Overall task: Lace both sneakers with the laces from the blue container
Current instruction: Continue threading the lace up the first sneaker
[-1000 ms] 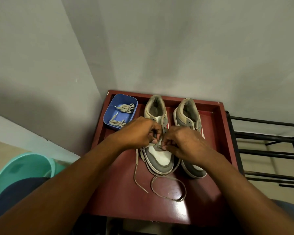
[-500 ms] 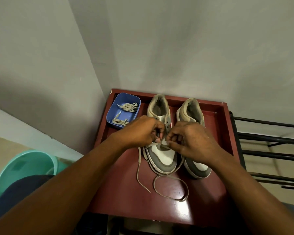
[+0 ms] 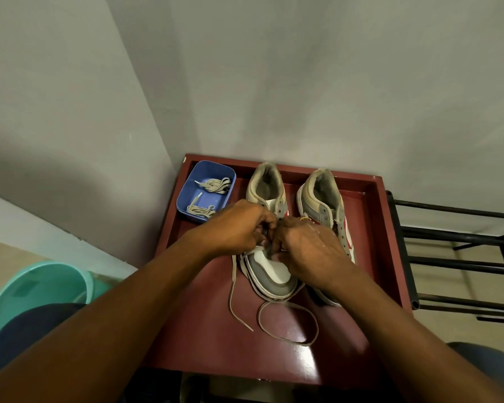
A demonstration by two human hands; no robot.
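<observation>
Two grey and white sneakers stand side by side on a dark red table point(image 3: 204, 338), toes toward me. My left hand point(image 3: 239, 228) and my right hand point(image 3: 306, 248) meet over the eyelets of the left sneaker point(image 3: 271, 274), fingers curled and pinching a beige lace point(image 3: 288, 324) there. The lace's loose ends trail off the toe onto the table in a loop. The right sneaker point(image 3: 323, 199) is partly hidden by my right hand. A blue container point(image 3: 186, 196) at the back left holds bundled beige laces point(image 3: 216, 184).
The table sits in a grey wall corner and has a raised rim. A black metal rack point(image 3: 454, 257) stands to the right. A teal bucket point(image 3: 32, 289) is on the floor at the lower left.
Both hands stay at the left sneaker's eyelets, working the lace. The loose loop on the table has shifted only slightly. The camera view has moved a little.
</observation>
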